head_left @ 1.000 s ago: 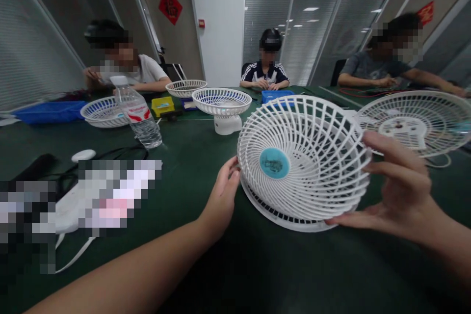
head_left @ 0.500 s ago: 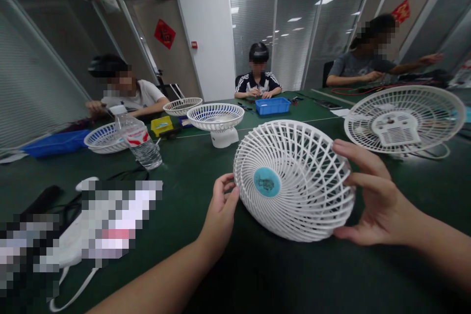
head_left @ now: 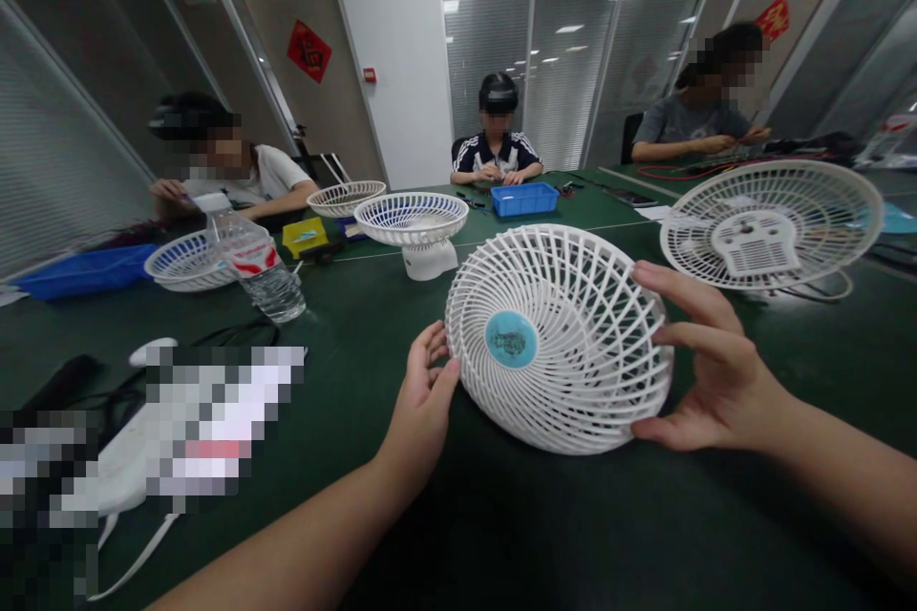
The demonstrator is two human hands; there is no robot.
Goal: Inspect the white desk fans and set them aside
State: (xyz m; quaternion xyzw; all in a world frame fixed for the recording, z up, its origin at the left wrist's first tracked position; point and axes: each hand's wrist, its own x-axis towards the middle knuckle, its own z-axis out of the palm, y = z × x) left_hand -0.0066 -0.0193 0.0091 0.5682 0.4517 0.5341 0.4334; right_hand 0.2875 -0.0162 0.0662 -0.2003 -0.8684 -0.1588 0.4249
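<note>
A round white fan grille [head_left: 573, 353] with swirling bars is held tilted over the green table, its pale blue centre badge [head_left: 511, 339] facing left of me. My left hand [head_left: 430, 382] grips the left rim between thumb and fingers. At the opposite edge, my right hand [head_left: 716, 368] pinches the rim with its fingers spread along the side. Behind the right hand lies a larger white rear fan grille [head_left: 770, 224] with a vented middle plate. Beyond the held grille, a white fan base carrying a grille [head_left: 412, 220] stands upright.
On the left are a tilted water bottle [head_left: 258, 263], a blurred-out white item [head_left: 193, 430], a blue tray [head_left: 90, 272] and another white grille [head_left: 190, 263]. A yellow box [head_left: 305, 237] and a blue bin [head_left: 523, 200] sit farther back. Three people sit across the green table [head_left: 344, 382].
The view has shifted slightly, so most things sit a little left and higher. Both hands keep their hold on the fan grille. The person at right has drawn an outstretched hand in.
</note>
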